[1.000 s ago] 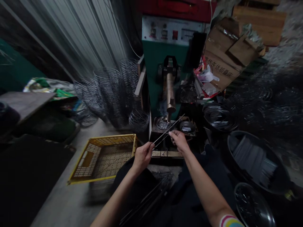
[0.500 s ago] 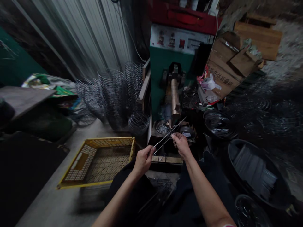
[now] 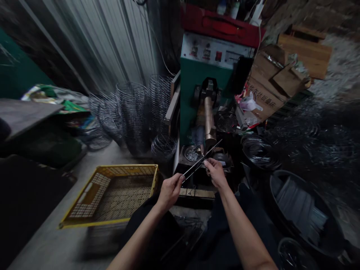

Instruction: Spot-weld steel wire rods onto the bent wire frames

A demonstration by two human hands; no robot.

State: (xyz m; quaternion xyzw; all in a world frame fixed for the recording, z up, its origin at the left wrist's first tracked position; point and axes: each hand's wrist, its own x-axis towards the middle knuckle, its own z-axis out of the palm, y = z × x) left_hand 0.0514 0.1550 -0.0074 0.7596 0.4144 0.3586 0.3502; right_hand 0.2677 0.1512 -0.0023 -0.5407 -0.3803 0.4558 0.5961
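Note:
My left hand (image 3: 169, 191) is closed in a pinch on the lower left end of a bent metal wire (image 3: 194, 164), whose two thin lengths run up and to the right. Further along, my right hand (image 3: 216, 173) pinches the same wire, its fingertips just below the electrode tip of a green spot welder (image 3: 187, 101). The wire's far end sticks out past my right hand, beneath the welder's brass-coloured arm (image 3: 209, 118). Whether the wire touches the tip, I cannot tell. A round dish of small metal bits (image 3: 192, 153) sits left of the tip.
A yellow plastic crate (image 3: 155, 183) stands on the floor at left. Behind it rise stacks of wire rings (image 3: 132, 108). At right are a coil of wire (image 3: 258, 150), a black tub (image 3: 334, 232) holding grey strips, and a cardboard box (image 3: 270, 99). Loose metal pieces lie between my legs.
The view has shifted slightly, so the welder appears a little lower and further right. Both hands keep their hold on the wire, almost unmoved.

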